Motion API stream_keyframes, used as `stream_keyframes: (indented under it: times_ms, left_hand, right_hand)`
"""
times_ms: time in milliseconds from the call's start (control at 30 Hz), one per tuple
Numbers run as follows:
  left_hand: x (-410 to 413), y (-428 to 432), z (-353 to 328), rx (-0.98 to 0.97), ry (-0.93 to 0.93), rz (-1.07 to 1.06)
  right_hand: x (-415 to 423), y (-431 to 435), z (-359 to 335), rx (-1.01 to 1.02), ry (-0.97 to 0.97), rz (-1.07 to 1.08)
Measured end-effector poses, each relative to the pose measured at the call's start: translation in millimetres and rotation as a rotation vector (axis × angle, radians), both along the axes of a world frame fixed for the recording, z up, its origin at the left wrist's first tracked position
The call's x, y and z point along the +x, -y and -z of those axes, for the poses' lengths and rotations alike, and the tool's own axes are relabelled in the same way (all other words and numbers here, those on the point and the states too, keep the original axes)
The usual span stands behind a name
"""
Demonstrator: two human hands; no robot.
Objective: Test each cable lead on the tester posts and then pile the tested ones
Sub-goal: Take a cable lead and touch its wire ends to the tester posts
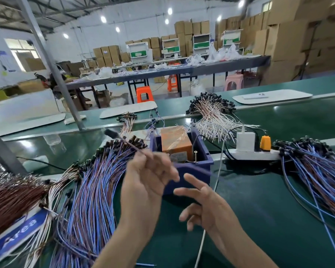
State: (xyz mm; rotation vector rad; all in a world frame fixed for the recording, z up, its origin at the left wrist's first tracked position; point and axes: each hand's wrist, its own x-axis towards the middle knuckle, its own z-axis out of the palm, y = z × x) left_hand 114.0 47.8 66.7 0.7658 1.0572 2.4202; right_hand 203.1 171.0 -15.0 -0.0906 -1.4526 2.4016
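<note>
My left hand (145, 182) pinches one thin cable lead (124, 141) that sticks up and to the left, its black plug end blurred in the air. My right hand (205, 206) hovers just to the right with fingers spread and holds nothing. Behind both hands stands the blue tester bin (201, 167) with an orange block (175, 141) inside and a metal post (195, 156) at its front rim. A large pile of blue and brown leads (89, 200) lies at the left. Another pile of blue leads (317, 167) lies at the right.
A white power strip (253, 154) with a white adapter and an orange plug sits right of the bin. A white cable (219, 171) runs down past my right hand. White leads (215, 117) are heaped behind the bin. Brown leads (10, 198) lie on a labelled board at far left.
</note>
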Motion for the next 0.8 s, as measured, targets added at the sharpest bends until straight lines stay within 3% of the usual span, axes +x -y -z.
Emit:
stream_keyframes:
  times_ms: [167, 233, 400, 533, 667, 800]
  left_hand:
    - [-3, -8, 54, -0.181, 0.094, -0.116]
    - [-12, -7, 60, -0.204, 0.147, -0.183]
    - [-18, -6, 71, -0.116, 0.278, -0.031]
    - [-8, -10, 83, -0.164, 0.275, -0.105]
    - [-10, -7, 90, -0.181, 0.224, -0.258]
    - [-8, -6, 93, -0.250, 0.132, -0.201]
  right_hand:
    - [-1, -11, 5, -0.056, -0.037, 0.367]
    - [0, -18, 4, -0.155, -0.064, 0.421]
    - [-3, -15, 4, -0.271, -0.074, 0.352]
    - [-10, -8, 11, -0.224, -0.019, 0.298]
    - [-11, -4, 14, -0.100, -0.003, 0.194]
    - [-12, 0, 18, 0.089, 0.078, 0.162]
